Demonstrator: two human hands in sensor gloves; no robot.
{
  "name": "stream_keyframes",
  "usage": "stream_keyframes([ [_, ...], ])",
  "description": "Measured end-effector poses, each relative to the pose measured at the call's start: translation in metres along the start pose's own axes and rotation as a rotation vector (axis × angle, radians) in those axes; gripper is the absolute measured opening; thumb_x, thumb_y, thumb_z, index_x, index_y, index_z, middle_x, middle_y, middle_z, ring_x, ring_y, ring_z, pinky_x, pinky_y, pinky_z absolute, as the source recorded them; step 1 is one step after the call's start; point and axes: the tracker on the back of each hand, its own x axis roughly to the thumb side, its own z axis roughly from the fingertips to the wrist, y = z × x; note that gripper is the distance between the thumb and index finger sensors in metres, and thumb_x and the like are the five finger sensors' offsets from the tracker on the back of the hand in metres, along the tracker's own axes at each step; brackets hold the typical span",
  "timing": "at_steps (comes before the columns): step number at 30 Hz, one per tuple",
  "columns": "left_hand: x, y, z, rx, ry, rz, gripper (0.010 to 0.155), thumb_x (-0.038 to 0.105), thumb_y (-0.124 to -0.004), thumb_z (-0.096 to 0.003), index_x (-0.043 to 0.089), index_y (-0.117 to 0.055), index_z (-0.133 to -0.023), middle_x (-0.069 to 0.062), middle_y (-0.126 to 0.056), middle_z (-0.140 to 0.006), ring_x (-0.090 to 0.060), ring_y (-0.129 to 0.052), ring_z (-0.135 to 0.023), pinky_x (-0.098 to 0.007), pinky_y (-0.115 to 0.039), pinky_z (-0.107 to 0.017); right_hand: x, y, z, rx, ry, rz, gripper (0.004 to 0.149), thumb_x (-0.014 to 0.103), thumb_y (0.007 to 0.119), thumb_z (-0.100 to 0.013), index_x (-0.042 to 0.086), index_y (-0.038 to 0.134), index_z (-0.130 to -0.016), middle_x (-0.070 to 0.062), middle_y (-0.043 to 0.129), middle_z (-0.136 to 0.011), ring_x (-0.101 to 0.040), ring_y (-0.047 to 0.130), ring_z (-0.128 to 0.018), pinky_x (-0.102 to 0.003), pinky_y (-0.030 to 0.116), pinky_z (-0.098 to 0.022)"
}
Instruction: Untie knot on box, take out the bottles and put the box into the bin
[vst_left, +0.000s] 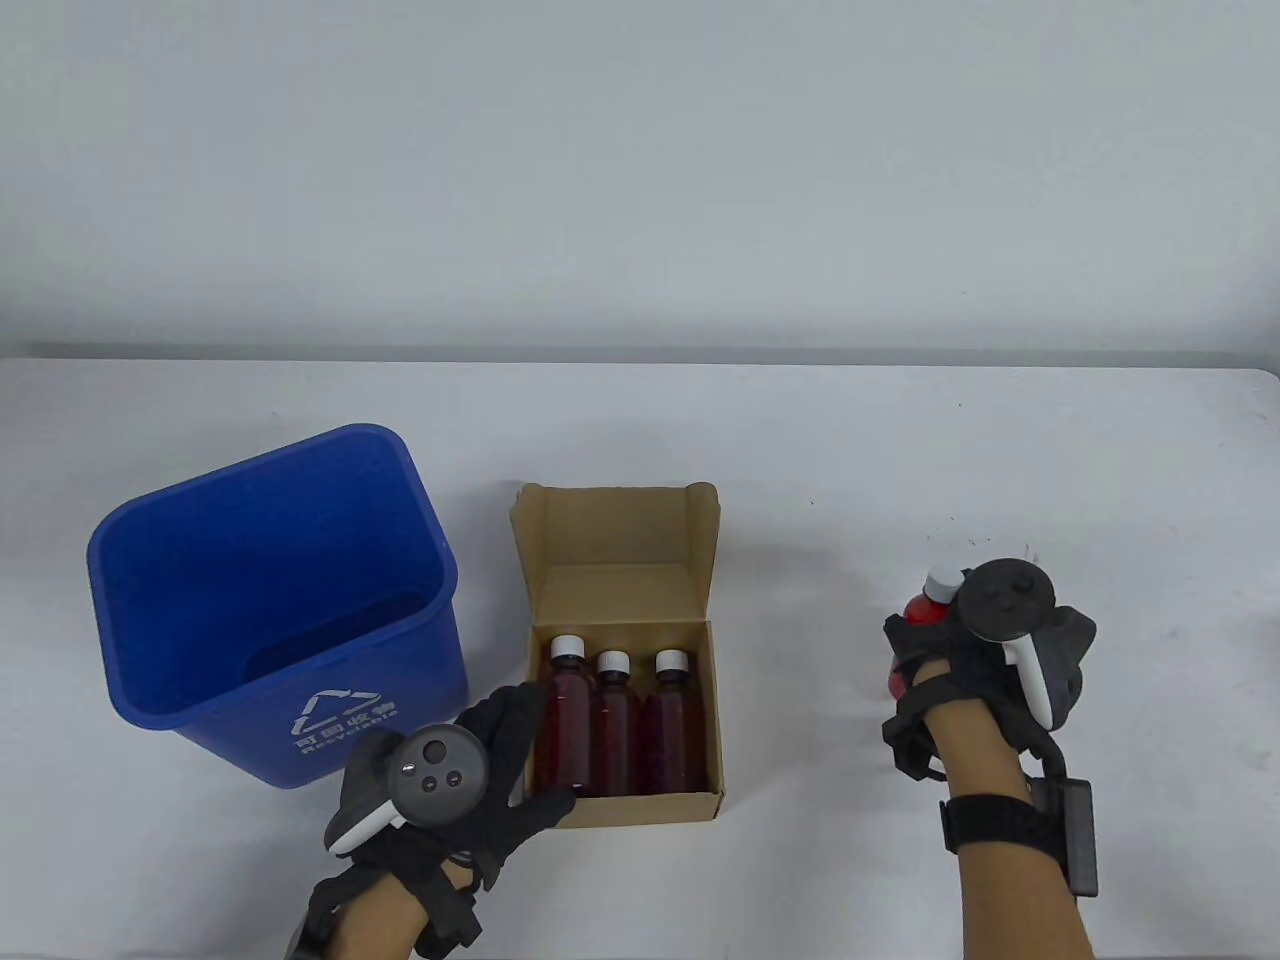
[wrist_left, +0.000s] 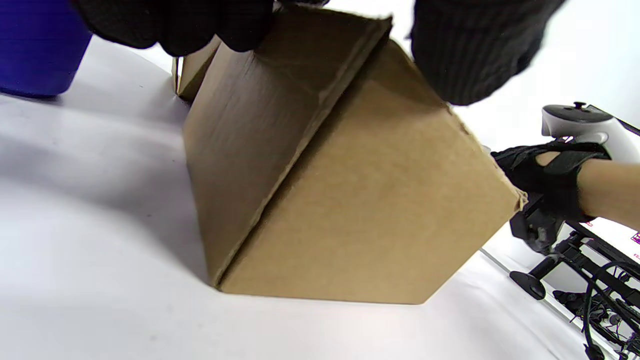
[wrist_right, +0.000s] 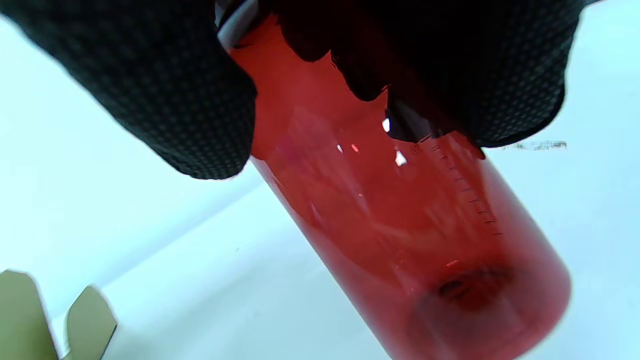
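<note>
Table view: a white worktop (vst_left: 700, 430) meets a pale wall. The open box (vst_left: 620, 640) holds three bottles (vst_left: 617, 725), caps toward the wall; the blue bin (vst_left: 270, 600) stands left of it. The left hand (vst_left: 470, 770) grips the box's near-left corner.

Left wrist view: fingers (wrist_left: 480, 50) curl over the box's top edge.

Right wrist view: right-hand fingers (wrist_right: 150, 85) clasp a red bottle (wrist_right: 400, 235), tilted, well right of the box.
</note>
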Motion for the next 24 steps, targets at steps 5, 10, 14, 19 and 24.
stream_keyframes([
  [5, 0.000, 0.000, 0.000, -0.001, 0.000, -0.002, 0.098, 0.057, -0.074, -0.0453, 0.009, -0.023, -0.112, -0.027, -0.036, -0.112, -0.061, -0.049, -0.100, -0.070, -0.052, -0.071, -0.025, 0.002, -0.011, -0.079, -0.005, -0.017, 0.082, 0.039, 0.093, -0.041, 0.002, 0.043, -0.096, -0.020, 0.055, -0.094, -0.050, 0.083, -0.081, -0.056, 0.083, -0.050],
  [10, 0.000, 0.000, 0.000, -0.006, -0.002, 0.003, 0.097, 0.058, -0.074, -0.0453, 0.009, -0.023, -0.112, -0.027, -0.036, -0.112, -0.061, -0.049, -0.100, -0.070, -0.052, -0.071, -0.052, 0.007, -0.026, -0.153, 0.021, -0.086, 0.082, 0.043, 0.087, -0.044, 0.003, 0.037, -0.096, -0.020, 0.050, -0.095, -0.048, 0.080, -0.082, -0.053, 0.081, -0.053],
  [14, -0.001, 0.001, 0.000, -0.009, 0.000, 0.002, 0.097, 0.058, -0.074, -0.0453, 0.010, -0.023, -0.113, -0.026, -0.036, -0.112, -0.061, -0.049, -0.100, -0.070, -0.051, -0.071, -0.060, 0.009, -0.042, -0.144, 0.019, -0.102, 0.082, 0.043, 0.083, -0.045, 0.008, 0.030, -0.097, -0.017, 0.045, -0.098, -0.048, 0.074, -0.086, -0.055, 0.075, -0.057],
  [19, -0.001, 0.001, 0.000, -0.011, 0.002, 0.002, 0.097, 0.057, -0.075, -0.0455, 0.010, -0.023, -0.113, -0.027, -0.036, -0.112, -0.061, -0.049, -0.100, -0.070, -0.051, -0.071, -0.075, 0.017, -0.060, -0.159, 0.022, -0.186, 0.083, 0.042, 0.081, -0.046, 0.016, 0.022, -0.098, -0.010, 0.037, -0.102, -0.046, 0.065, -0.092, -0.057, 0.067, -0.061],
  [24, 0.000, 0.001, 0.000, -0.013, 0.002, -0.001, 0.097, 0.057, -0.075, -0.0456, 0.010, -0.023, -0.113, -0.026, -0.036, -0.112, -0.061, -0.049, -0.100, -0.070, -0.051, -0.071, -0.082, 0.024, -0.069, -0.169, 0.001, -0.210, 0.084, 0.044, 0.080, -0.047, 0.021, 0.017, -0.098, -0.006, 0.034, -0.103, -0.044, 0.063, -0.094, -0.058, 0.065, -0.063],
])
